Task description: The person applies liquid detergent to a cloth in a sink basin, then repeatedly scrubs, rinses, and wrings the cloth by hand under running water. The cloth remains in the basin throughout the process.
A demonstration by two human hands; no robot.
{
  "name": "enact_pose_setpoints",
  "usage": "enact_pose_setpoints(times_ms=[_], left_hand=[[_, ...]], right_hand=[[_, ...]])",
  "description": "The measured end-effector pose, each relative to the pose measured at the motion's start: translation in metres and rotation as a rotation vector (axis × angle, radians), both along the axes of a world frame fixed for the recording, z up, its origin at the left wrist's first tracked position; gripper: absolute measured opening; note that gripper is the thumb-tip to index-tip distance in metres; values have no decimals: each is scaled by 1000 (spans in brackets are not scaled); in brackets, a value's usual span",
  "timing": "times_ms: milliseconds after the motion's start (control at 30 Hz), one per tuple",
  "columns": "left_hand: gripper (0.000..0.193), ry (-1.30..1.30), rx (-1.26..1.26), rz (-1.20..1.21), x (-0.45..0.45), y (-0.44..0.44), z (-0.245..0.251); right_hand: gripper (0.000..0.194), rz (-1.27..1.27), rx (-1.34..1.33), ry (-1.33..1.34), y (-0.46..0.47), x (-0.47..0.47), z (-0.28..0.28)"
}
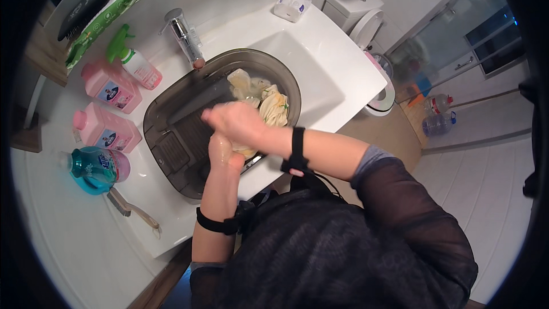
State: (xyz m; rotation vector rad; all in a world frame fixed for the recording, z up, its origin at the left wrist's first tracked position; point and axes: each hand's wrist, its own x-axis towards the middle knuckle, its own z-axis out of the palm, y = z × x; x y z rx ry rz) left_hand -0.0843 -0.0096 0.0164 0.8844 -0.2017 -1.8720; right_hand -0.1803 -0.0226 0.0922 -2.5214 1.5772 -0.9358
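Over a dark, translucent plastic washbasin (223, 56), both my hands are pressed close together. A wet, pale yellow-white cloth (274, 107) with small green marks lies bunched at the basin's right side. Part of it shows again below my right wrist, against my left hand. My right hand (240, 122), slightly blurred, is curled in a fist above the left, on the cloth. My left hand (223, 150), wet and shiny, is bent under it with the thumb toward the cloth. The fingers hide most of what lies between them. A ribbed washboard surface (195, 131) forms part of the basin's floor.
The basin stands in a white sink (317, 73) below a chrome faucet (184, 36). Along the left are a spray bottle (139, 66), two pink bottles (113, 90), a teal-and-pink detergent bottle (101, 165) and a scrub brush (133, 210). A tissue pack (293, 5) sits at the back.
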Motion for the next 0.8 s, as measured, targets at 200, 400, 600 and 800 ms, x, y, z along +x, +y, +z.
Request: enact_pose_setpoints(times_ms=[200, 400, 600, 800], left_hand=[[36, 10, 25, -79, 11, -2, -19], [35, 200, -73, -78, -1, 0, 2], [36, 3, -268, 94, -5, 11, 17], [52, 174, -392, -7, -10, 12, 9]], right_hand=[[37, -168, 155, -124, -2, -3, 17], [46, 129, 108, -36, -2, -2, 20], [55, 130, 155, 127, 6, -1, 23], [48, 222, 220, 25, 2, -3, 7]])
